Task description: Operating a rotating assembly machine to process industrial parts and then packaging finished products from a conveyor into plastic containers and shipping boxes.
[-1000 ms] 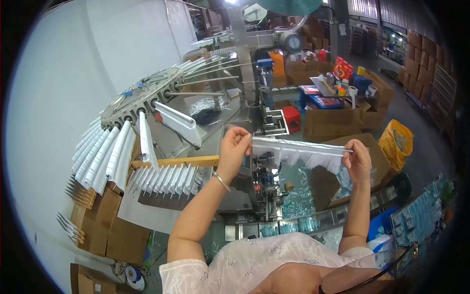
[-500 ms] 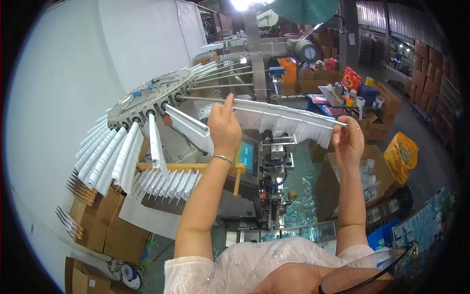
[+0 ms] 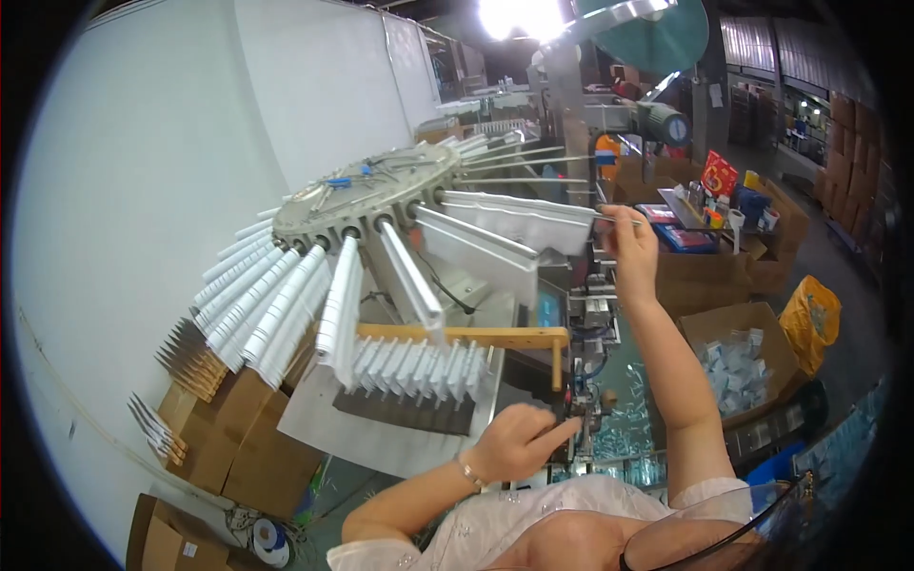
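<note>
The right hand (image 3: 630,249) is raised to the tip of a spoke (image 3: 533,211) on the rotating carousel (image 3: 367,195), its grip pinched on the end of the white bag strip (image 3: 519,221), which now hangs on that spoke rather than stretched between both hands. The left hand (image 3: 519,440) has dropped away, fingers loosely curled and holding nothing, index pointing at the machine's controls (image 3: 576,404) below the wooden rack (image 3: 476,335).
</note>
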The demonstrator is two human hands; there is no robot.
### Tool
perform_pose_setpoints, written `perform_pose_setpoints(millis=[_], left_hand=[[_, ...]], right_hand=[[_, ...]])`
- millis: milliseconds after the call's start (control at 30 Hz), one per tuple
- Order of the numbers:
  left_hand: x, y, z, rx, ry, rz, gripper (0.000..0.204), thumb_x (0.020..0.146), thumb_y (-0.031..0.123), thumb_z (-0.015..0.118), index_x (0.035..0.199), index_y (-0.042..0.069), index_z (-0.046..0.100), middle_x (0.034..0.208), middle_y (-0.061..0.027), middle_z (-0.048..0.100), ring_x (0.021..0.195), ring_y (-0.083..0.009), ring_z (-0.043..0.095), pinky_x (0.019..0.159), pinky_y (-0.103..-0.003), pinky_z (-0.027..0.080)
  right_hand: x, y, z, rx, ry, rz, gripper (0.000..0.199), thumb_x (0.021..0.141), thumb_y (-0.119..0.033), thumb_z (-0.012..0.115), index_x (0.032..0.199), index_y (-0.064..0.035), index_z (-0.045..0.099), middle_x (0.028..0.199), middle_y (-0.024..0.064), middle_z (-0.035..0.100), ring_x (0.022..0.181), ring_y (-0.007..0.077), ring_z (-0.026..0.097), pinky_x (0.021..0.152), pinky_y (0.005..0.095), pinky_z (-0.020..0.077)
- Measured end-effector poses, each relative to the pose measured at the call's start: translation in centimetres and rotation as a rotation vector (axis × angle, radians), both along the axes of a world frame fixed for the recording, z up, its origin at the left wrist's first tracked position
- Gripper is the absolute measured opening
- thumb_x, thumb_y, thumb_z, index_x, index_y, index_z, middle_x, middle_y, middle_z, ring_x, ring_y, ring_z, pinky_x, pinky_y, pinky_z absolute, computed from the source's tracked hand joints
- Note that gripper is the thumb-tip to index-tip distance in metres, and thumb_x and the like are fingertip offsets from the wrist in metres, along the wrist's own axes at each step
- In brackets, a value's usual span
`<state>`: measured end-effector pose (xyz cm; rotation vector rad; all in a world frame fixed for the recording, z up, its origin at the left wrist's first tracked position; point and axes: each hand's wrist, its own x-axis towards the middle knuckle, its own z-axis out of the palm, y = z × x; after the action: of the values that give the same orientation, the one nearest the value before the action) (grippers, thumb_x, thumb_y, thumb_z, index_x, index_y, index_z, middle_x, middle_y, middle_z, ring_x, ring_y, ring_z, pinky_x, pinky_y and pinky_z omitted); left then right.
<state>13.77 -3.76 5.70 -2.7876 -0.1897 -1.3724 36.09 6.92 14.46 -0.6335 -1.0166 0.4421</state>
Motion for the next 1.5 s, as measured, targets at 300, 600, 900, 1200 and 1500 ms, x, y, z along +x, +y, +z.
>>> perform_pose_setpoints(millis=[300,600,900,1200,1500], left_hand=[[-15.5,-0.1,-7.2,-0.370,0.016,0.308,0.019,0.070,0.004,0.057,0.088,0.008,0.061,0.073,-0.0067,0.051,0.062,-0.0244,0.052,0.052,-0.034,0.042],[-19.3,1.9,-12.9,-0.489,-0.003,0.307,0.015,0.069,0.007,0.058,0.082,0.011,0.061,0.071,-0.0058,0.052,0.061,-0.0253,0.052,0.052,-0.036,0.042],[-19.1,1.7,-13.3,-0.345,0.026,0.403,0.014,0.067,0.009,0.056,0.080,0.012,0.060,0.069,-0.0032,0.050,0.061,-0.0234,0.051,0.054,-0.034,0.040],[-18.6,1.7,-13.1,-0.321,0.026,0.471,0.013,0.066,0.009,0.057,0.079,0.012,0.060,0.068,-0.0027,0.050,0.061,-0.0219,0.052,0.054,-0.033,0.040],[-18.6,1.6,-13.3,-0.278,0.007,0.482,0.012,0.066,0.009,0.057,0.077,0.012,0.060,0.066,-0.0026,0.050,0.060,-0.0214,0.052,0.052,-0.032,0.041]], right_hand=[[-1.3,1.4,0.4,0.048,0.278,0.221,0.037,0.090,-0.039,0.039,0.068,-0.0101,0.046,0.055,-0.0037,0.037,0.045,0.0055,0.031,0.041,0.0191,0.0233],[-1.5,1.7,0.1,0.087,0.157,0.003,0.034,0.089,-0.036,0.042,0.067,-0.0101,0.045,0.054,-0.0023,0.039,0.044,0.0069,0.035,0.041,0.0190,0.0272],[-1.6,1.0,-0.2,0.093,0.263,0.011,0.036,0.089,-0.036,0.040,0.067,-0.0088,0.046,0.055,0.0001,0.042,0.044,0.0097,0.039,0.041,0.0208,0.0317],[-0.9,1.2,0.1,0.062,0.198,-0.062,0.035,0.089,-0.037,0.040,0.068,-0.0095,0.045,0.055,-0.0001,0.042,0.045,0.0093,0.039,0.041,0.0208,0.0313],[-1.3,1.0,-0.1,0.041,0.249,-0.024,0.036,0.089,-0.039,0.040,0.068,-0.0094,0.045,0.054,-0.0005,0.041,0.044,0.0089,0.038,0.040,0.0201,0.0297]])
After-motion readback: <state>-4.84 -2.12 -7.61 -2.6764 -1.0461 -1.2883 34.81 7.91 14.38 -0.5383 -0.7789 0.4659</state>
